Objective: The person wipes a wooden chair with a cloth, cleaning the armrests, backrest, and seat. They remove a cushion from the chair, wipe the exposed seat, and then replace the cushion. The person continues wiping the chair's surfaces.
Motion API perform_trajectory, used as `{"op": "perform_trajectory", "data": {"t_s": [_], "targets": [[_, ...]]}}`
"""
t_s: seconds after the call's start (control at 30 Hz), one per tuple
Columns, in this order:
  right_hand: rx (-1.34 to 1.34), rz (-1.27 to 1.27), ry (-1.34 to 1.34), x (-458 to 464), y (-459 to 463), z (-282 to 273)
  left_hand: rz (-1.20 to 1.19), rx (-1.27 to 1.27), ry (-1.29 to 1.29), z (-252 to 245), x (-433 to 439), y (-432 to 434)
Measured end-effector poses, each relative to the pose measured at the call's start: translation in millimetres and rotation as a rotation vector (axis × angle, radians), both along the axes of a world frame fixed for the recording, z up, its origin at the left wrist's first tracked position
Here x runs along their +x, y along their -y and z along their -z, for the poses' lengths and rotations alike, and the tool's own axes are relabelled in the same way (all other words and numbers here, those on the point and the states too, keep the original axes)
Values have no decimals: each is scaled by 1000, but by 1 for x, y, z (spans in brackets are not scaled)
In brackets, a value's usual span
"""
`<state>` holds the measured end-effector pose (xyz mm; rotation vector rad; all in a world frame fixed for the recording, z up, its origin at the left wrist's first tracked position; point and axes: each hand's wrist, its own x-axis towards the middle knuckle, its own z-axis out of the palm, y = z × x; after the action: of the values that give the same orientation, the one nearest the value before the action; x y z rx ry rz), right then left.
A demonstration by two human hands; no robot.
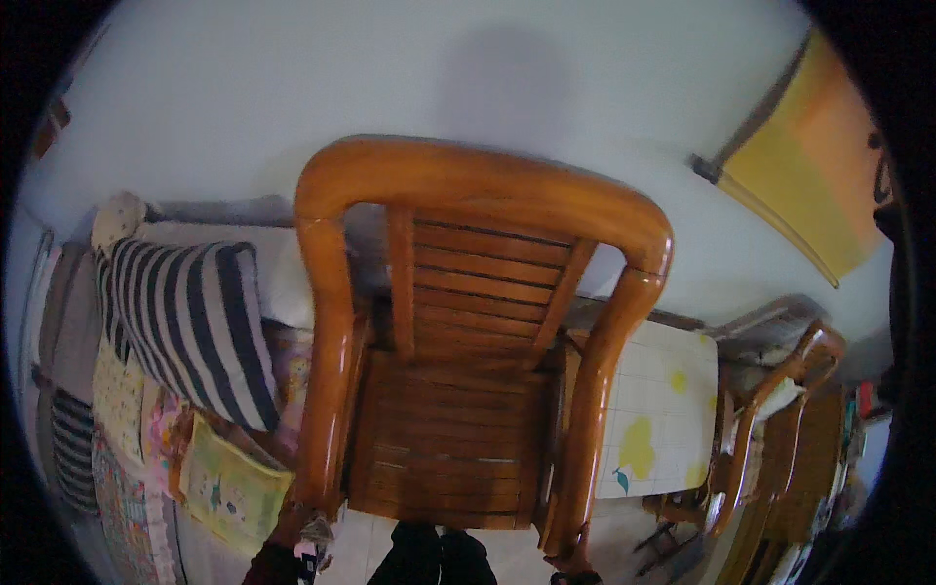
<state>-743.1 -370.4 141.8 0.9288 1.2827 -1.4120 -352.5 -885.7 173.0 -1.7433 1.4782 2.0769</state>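
Observation:
Straight before me stands a glossy wooden armchair (479, 175) with a slatted back and seat. My left hand (296, 523) is at the front end of its left armrest, beside a crumpled pale thing (314, 532) that I cannot make out. My right hand (574, 559) is low at the front end of the right armrest; its fingers are mostly hidden under the wood. Just left of the chair lies a yellow printed cloth item (230, 482). Whether either hand is closed around the wood is hard to tell.
Left, a striped cushion (194, 322) rests among patterned fabrics. Right of the chair is a small table with a yellow-flowered cover (658, 409), then another wooden armchair (757, 409). Behind is a pale wall (292, 88) with a yellow-orange hanging (812, 168). My legs (439, 556) are at the seat's front.

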Motion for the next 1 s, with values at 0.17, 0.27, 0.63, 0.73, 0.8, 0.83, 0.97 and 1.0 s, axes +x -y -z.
{"op": "perform_trajectory", "data": {"t_s": [0.17, 0.27, 0.63, 0.73, 0.8, 0.83, 0.97, 1.0], "targets": [[-19, -40, 22, -11, 5, 8, -38, -22, -15, -16, -5, -1], [-29, -69, 25, -16, 4, 13, -24, -75, -55, -18, -9, 0], [-63, -103, -8, -17, 4, 12, -195, -3, -42, -5, 3, 3], [-99, -105, -17, -18, 0, 15, -62, -70, -76, -6, -2, 2], [-176, -151, -89, -16, -5, 18, 23, -168, -117, -8, -7, 2], [-293, -251, -294, -14, -8, 20, 53, -239, -224, -10, -8, 1], [-506, -62, 40, -9, -13, 20, -118, 8, -80, -16, -11, 3], [-463, -48, 51, -10, -12, 18, -87, 11, 26, -14, -13, 6]]}}
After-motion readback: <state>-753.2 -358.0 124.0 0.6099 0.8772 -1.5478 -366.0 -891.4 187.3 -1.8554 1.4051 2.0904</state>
